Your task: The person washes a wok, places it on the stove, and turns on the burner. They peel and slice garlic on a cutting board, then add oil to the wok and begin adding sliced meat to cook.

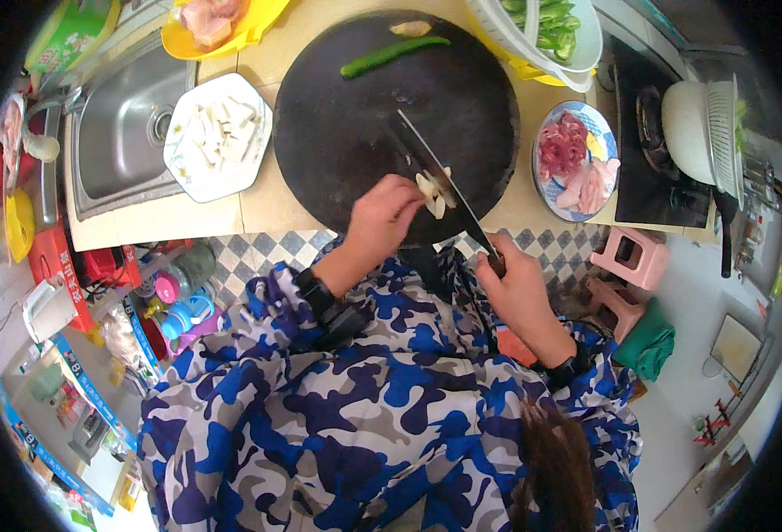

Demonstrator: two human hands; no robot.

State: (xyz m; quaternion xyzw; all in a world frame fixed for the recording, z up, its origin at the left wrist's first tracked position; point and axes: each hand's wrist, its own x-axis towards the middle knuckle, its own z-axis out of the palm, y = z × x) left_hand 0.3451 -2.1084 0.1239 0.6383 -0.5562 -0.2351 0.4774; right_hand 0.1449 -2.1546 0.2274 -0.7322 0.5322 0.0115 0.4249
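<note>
In my right hand is the dark handle of a kitchen knife, its blade slanting up and left across a round dark chopping board. Pale slices, likely garlic, lie against the blade's left side, with some bits on its other side. My left hand is at these slices, fingers bent and tips touching them; whether it grips one is hidden. Farther back on the board lie a green cucumber-like vegetable and a small pale-brown piece, perhaps ginger.
Left of the board are a plate of white strips, a steel sink and a yellow basin with meat. To the right stand a plate of sliced meat, a white colander with green peppers, and a black cooktop.
</note>
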